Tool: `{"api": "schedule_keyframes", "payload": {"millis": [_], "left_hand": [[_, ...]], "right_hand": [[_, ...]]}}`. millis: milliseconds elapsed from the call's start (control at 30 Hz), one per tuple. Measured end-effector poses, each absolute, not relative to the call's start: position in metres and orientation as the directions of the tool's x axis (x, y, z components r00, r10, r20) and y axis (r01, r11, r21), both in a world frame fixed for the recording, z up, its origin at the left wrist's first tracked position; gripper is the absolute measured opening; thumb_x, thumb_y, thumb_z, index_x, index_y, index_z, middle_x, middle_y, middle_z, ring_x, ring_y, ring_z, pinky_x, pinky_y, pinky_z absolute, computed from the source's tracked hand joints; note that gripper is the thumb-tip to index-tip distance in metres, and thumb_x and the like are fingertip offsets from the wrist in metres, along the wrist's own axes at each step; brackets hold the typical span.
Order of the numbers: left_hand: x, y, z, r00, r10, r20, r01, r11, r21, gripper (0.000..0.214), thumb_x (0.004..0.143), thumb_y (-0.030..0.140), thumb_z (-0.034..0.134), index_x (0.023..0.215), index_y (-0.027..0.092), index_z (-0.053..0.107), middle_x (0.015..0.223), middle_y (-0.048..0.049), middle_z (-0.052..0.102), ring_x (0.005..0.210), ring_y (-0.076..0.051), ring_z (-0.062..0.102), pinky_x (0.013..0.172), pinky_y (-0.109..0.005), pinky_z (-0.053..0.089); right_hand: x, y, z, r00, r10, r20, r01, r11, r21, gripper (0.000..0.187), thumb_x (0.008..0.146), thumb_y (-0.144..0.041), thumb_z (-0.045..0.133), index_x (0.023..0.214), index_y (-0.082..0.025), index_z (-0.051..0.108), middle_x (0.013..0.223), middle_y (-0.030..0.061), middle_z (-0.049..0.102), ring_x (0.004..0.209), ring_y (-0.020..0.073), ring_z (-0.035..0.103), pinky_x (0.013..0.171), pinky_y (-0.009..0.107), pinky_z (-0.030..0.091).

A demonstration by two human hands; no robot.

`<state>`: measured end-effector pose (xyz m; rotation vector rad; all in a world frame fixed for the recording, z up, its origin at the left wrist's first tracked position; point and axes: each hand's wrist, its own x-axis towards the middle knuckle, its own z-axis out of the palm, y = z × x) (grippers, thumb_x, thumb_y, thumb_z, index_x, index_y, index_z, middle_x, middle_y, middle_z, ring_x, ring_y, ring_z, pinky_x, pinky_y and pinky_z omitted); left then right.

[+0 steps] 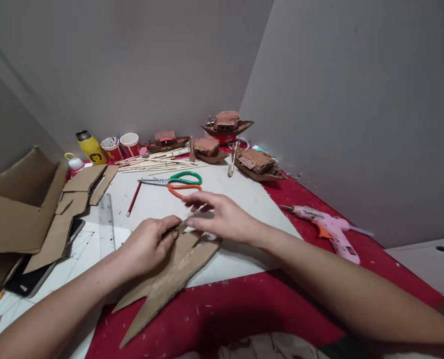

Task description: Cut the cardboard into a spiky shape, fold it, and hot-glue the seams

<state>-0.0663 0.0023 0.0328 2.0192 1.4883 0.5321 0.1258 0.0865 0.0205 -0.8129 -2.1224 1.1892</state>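
A cut piece of brown cardboard [169, 279] with pointed ends lies near the front edge of the white board. My left hand [152, 244] is closed on its upper part, thumb and fingers pinching near a raised edge. Just to the right, my right hand [218, 214] hovers with curved fingers apart, its thumb close to the cardboard; whether it touches cannot be made out. Beyond the hands lie scissors [169, 181] with one green and one orange handle. A red pencil [133, 199] rests left of them, near a clear ruler [107, 224].
Several brown model boats [257, 164] stand at the back, beside thin wooden sticks [158, 162]. A pink glue gun [327, 227] lies on the red cloth [244, 304] at right. Leftward are a cardboard box [16, 219], phone [31, 279], paper cups [129, 144] and yellow bottle [92, 148].
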Motion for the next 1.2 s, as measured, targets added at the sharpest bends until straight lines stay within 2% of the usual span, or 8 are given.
{"api": "schedule_keyframes", "payload": {"millis": [133,300,367,500,600,767,967,1200], "left_hand": [[-0.06,0.002,0.021,0.283,0.958,-0.041,0.745,-0.192,0.639,0.014,0.085,0.015,0.044,0.082,0.018,0.058,0.07,-0.0002,0.06,0.063,-0.016,0.053,0.061,-0.026,0.037],[-0.054,0.003,0.01,0.169,0.982,-0.084,0.693,-0.058,0.719,0.013,0.085,0.019,0.047,0.075,0.018,0.055,0.065,0.0003,0.056,0.063,-0.016,0.051,0.059,-0.026,0.037],[-0.054,0.004,0.009,0.142,0.983,-0.117,0.661,-0.006,0.75,0.016,0.086,0.023,0.048,0.073,0.018,0.055,0.063,0.0017,0.054,0.062,-0.015,0.049,0.057,-0.025,0.036],[-0.055,0.003,0.01,0.164,0.965,-0.204,0.61,0.064,0.79,0.023,0.088,0.03,0.049,0.07,0.017,0.055,0.062,0.0032,0.052,0.059,-0.013,0.046,0.055,-0.024,0.035],[-0.054,0.0,0.01,0.189,0.966,-0.174,0.625,0.018,0.781,0.024,0.089,0.029,0.047,0.068,0.018,0.053,0.063,0.003,0.051,0.06,-0.013,0.046,0.055,-0.023,0.034],[-0.05,-0.003,0.009,0.215,0.966,-0.144,0.729,-0.061,0.682,0.028,0.09,0.028,0.043,0.063,0.02,0.043,0.058,0.0037,0.046,0.055,-0.013,0.042,0.054,-0.024,0.032],[-0.045,0.003,0.005,0.153,0.978,-0.144,0.764,-0.025,0.645,0.026,0.088,0.023,0.041,0.062,0.02,0.044,0.059,0.0001,0.052,0.058,-0.015,0.046,0.055,-0.026,0.032],[-0.045,0.003,0.012,0.225,0.963,-0.148,0.74,-0.07,0.668,0.03,0.091,0.028,0.04,0.062,0.02,0.045,0.057,0.002,0.05,0.056,-0.014,0.046,0.055,-0.026,0.033]], "right_hand": [[0.121,0.074,0.014,-0.778,0.607,0.164,0.414,0.69,-0.593,0.004,0.079,-0.015,0.065,0.083,-0.014,0.066,0.079,0.0051,0.068,0.072,0.018,0.059,0.067,0.029,0.042],[0.119,0.064,0.007,-0.866,0.447,0.222,0.406,0.89,-0.209,0.012,0.087,-0.016,0.055,0.082,-0.012,0.065,0.078,0.0096,0.067,0.073,0.0215,0.057,0.072,0.035,0.037],[0.12,0.067,0.006,-0.859,0.464,0.214,0.42,0.88,-0.221,0.01,0.087,-0.017,0.056,0.083,-0.013,0.065,0.078,0.0086,0.067,0.073,0.0208,0.057,0.072,0.034,0.036],[0.124,0.077,0.009,-0.81,0.566,0.151,0.477,0.787,-0.392,0.005,0.082,-0.019,0.064,0.083,-0.015,0.066,0.079,0.0055,0.067,0.072,0.0185,0.057,0.067,0.029,0.037],[0.128,0.081,0.013,-0.84,0.523,0.146,0.419,0.795,-0.438,0.009,0.083,-0.022,0.064,0.087,-0.015,0.068,0.084,0.0058,0.068,0.077,0.0188,0.059,0.068,0.028,0.037],[0.128,0.076,0.013,-0.89,0.431,0.152,0.357,0.863,-0.357,0.011,0.087,-0.022,0.06,0.082,-0.016,0.068,0.079,0.0047,0.067,0.077,0.0188,0.058,0.071,0.03,0.035],[0.115,0.057,0.002,-0.873,0.413,0.259,0.408,0.91,-0.076,0.018,0.086,-0.014,0.05,0.076,-0.013,0.065,0.075,0.0104,0.063,0.072,0.0231,0.052,0.069,0.038,0.029],[0.125,0.07,0.016,-0.88,0.467,0.086,0.428,0.858,-0.284,0.016,0.088,-0.023,0.056,0.086,-0.014,0.068,0.082,0.0067,0.066,0.077,0.0201,0.057,0.072,0.033,0.034]]}}
